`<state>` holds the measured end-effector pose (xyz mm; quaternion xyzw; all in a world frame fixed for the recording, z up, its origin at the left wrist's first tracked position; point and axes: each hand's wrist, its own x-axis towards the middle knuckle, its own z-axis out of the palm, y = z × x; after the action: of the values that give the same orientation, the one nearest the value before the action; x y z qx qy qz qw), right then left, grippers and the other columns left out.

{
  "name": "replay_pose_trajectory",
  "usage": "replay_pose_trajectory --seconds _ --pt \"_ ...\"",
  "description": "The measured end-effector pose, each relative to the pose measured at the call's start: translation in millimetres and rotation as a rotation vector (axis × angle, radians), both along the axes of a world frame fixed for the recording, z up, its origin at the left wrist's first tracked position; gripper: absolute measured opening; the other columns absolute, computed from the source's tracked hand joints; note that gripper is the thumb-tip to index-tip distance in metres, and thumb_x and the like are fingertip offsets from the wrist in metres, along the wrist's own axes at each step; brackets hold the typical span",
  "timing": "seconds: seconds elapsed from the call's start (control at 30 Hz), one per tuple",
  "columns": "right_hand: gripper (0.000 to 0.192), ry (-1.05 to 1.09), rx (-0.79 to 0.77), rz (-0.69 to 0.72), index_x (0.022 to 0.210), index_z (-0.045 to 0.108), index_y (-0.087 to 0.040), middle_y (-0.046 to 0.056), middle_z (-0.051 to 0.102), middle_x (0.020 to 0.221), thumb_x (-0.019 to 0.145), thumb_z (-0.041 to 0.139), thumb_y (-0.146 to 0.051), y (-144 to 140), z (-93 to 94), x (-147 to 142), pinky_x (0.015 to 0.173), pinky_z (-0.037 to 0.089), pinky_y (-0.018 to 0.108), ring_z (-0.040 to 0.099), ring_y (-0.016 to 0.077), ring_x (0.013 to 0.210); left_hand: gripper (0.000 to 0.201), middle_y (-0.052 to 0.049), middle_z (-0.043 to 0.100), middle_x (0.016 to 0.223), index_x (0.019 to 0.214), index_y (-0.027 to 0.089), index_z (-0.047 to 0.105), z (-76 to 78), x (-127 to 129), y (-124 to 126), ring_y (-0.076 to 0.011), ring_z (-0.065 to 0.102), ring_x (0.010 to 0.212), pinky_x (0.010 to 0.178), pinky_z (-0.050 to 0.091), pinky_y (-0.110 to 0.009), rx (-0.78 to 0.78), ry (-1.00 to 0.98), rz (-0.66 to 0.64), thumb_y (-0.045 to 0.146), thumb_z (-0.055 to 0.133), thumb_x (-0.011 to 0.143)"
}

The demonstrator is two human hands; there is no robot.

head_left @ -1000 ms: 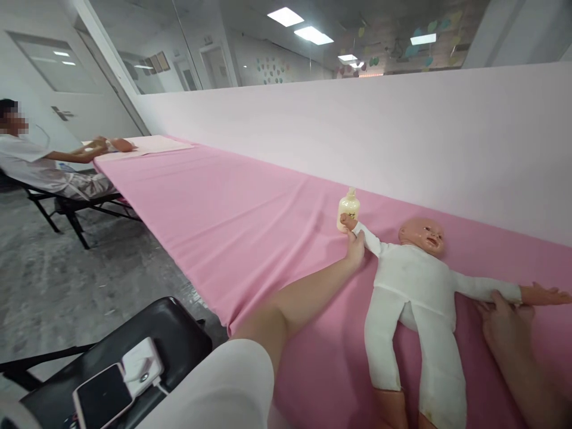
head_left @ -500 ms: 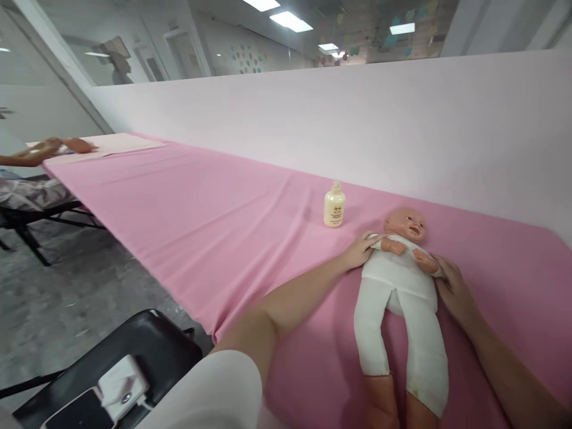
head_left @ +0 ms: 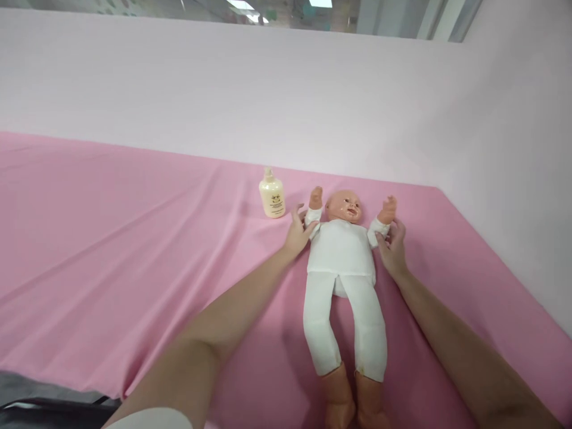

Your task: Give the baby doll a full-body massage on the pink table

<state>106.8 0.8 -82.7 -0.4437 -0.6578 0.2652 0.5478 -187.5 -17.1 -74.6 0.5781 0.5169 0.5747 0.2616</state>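
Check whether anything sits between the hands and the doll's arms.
Nothing visible does. The left hand and the right hand already grip the baby doll at its raised arms; the lotion bottle stands off to the left.

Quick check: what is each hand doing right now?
Left hand: closed on the doll's sleeved arm, raised beside its head.
Right hand: closed on the doll's other arm.

Left of the left hand (head_left: 297, 233): a cream bottle (head_left: 272, 197) stands near, up and to the left; beyond it, bare pink cloth (head_left: 125, 226).
Between the hands: the doll (head_left: 342, 256) fills the gap, arms raised.
Right of the right hand (head_left: 393, 249): open cloth, then the side wall (head_left: 513, 179).
Beyond both hands: a narrow strip of cloth, then the pale back wall (head_left: 223, 89).
Toward the person: cloth open on both sides of the doll's legs.
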Motion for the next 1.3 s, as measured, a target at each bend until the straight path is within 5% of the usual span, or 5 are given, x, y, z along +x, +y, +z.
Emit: replay_pose_trajectory --seconds 0.33,0.5,0.93,1.13,1.3 --pt "0.060 -0.201 -0.199 -0.053 0.136 0.060 -0.017 0.019 0.064 0.136 0.093 0.048 -0.057 15 -7.8 7 0.116 0.042 0.058 0.058 0.0360 0.130 0.044 -0.015 0.067 0.131 0.133 0.020 0.065 -6.5 -7 9 -0.0351 0.058 0.126 0.114 0.041 -0.052 -0.173 0.272 0.079 0.040 0.058 0.094" --pt "0.067 -0.201 -0.224 0.095 0.159 0.044 -0.025 0.009 0.059 0.153 0.094 0.049 -0.042 13 -4.5 7 0.126 0.035 0.055 0.050 0.0318 0.146 0.056 -0.013 0.074 0.122 0.139 0.023 0.067 -11.4 -12 13 -0.0398 0.060 0.124 0.118 0.035 -0.060 -0.199 0.324 0.085 0.044 0.068 0.086" --pt "0.090 0.229 -0.205 0.237 0.163 0.027 -0.029 0.004 0.038 0.169 0.083 0.067 -0.048 4 14.5 6 0.123 0.044 0.047 0.043 0.0302 0.153 0.067 -0.013 0.060 0.148 0.151 0.027 0.047 -5.8 -6 9 -0.0286 0.062 0.131 0.108 0.053 -0.045 -0.047 -0.190 -0.044 0.041 0.066 0.089" --pt "0.047 0.375 -0.285 0.236 0.113 0.068 -0.029 0.005 0.077 0.121 0.066 0.074 -0.034 15 -2.7 14 0.101 0.058 0.051 0.071 0.0310 0.114 0.056 -0.010 0.075 0.118 0.113 0.022 0.068 -7.1 -7 13 -0.0307 0.070 0.112 0.096 0.058 -0.046 -0.042 -0.452 -0.104 0.030 0.082 0.060" --pt "0.011 0.270 -0.229 0.256 0.057 0.060 -0.026 0.003 0.078 0.083 0.064 0.068 -0.027 18 -12.6 17 0.111 0.049 0.054 0.072 0.0281 0.102 0.008 -0.008 0.075 0.083 0.064 0.020 0.065 -5.3 -4 10 -0.0300 0.072 0.103 0.102 0.054 -0.052 -0.120 -0.291 -0.196 0.021 0.071 0.059"
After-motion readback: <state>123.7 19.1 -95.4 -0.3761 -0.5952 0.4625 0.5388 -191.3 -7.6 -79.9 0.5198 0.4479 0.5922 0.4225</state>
